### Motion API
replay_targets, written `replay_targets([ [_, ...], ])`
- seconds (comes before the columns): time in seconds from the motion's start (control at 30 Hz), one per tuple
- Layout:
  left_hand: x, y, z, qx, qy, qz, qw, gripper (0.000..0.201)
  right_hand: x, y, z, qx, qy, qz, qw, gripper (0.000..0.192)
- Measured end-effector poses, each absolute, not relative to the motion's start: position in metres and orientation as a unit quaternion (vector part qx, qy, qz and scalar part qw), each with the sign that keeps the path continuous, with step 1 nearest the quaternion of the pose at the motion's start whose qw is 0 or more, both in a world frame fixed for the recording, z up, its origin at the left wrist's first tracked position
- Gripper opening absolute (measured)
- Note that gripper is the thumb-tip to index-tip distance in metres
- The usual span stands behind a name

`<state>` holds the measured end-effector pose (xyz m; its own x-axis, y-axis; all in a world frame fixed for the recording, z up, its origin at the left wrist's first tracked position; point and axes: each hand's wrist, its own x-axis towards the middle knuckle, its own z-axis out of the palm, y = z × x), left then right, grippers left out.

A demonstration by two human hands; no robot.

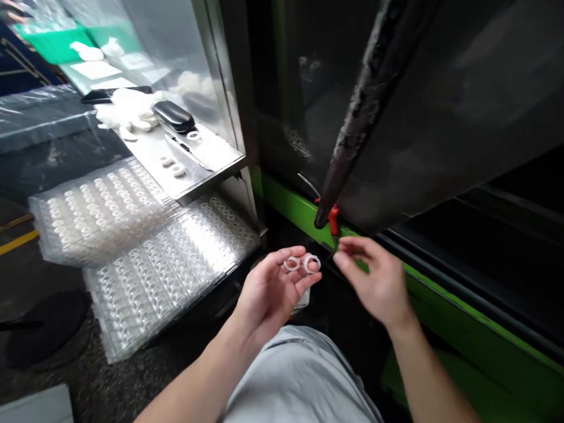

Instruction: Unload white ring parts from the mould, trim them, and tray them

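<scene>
Centrally, the left hand [271,292] lies palm up, loosely open, with two white rings [302,263] resting on its fingertips. Just beside them, the right hand [375,281] hovers with fingers loosely curled, holding nothing visible. Two clear trays [135,242] filled with similar rings overlap on the left.

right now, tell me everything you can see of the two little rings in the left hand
The two rings are small, whitish and translucent, seemingly plastic, each a plain loop with an open centre. They lie side by side, apparently touching, flat on the upturned fingertips of the left hand. The right hand hovers just beside them, not touching. Below them lies a dark gap beside the green machine frame.
</scene>
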<state>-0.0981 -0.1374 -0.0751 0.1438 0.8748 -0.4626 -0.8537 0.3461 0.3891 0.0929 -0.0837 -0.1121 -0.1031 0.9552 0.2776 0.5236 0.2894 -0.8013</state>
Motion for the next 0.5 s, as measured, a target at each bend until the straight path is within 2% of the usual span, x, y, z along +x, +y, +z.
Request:
replay_targets([
  [0.1,-0.082,-0.134,-0.075,0.024,0.307,0.553,0.774,0.023,0.083,-0.128,-0.076,-0.463,-0.774,0.142,0.409,0.027],
  [0.2,-0.066,-0.131,-0.073,0.017,0.294,0.54,0.788,0.025,0.079,-0.138,-0.066,-0.463,-0.788,0.059,0.402,0.017],
  [0.4,-0.038,-0.123,-0.066,-0.001,0.291,0.493,0.82,0.026,0.109,-0.131,-0.07,-0.473,-0.769,0.001,0.43,0.018],
  [0.5,-0.02,-0.114,-0.066,-0.016,0.3,0.474,0.827,0.024,0.137,-0.129,-0.063,-0.493,-0.722,0.057,0.481,0.019],
])
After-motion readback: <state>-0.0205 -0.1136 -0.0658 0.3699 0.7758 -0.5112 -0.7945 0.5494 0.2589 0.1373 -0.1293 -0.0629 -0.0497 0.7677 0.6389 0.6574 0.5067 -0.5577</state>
